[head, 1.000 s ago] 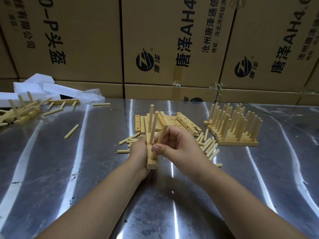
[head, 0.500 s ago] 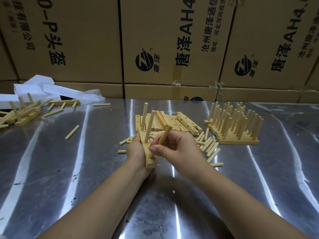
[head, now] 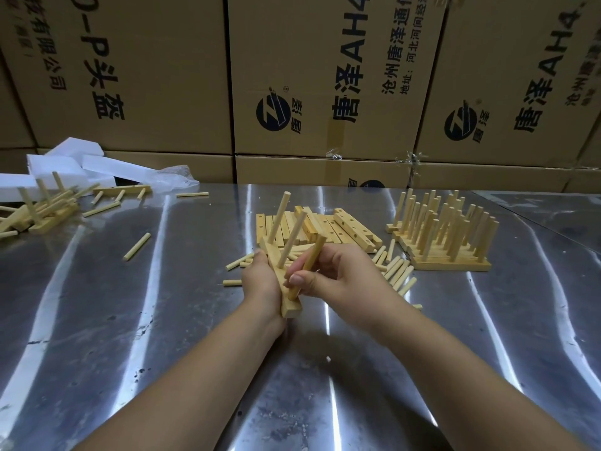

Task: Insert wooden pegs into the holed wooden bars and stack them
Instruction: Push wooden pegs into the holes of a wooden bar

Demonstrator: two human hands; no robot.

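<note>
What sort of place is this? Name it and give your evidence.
Probably a small workshop or warehouse packing area: stacked printed cardboard cartons behind a steel-topped table, a batch of finished pegged bars, and loose pegs.

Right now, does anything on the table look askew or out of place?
Yes: at far left, a heap of pegged bars lies tumbled, its pegs leaning at odd angles, unlike the neat stack at right. Loose pegs lie scattered nearby.

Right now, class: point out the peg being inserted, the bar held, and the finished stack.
peg (head: pixel 309 265): head view, mid-shaft.
bar (head: pixel 291 309): head view, near end, below the hands.
finished stack (head: pixel 452 264): head view, front edge of base bar.
</note>
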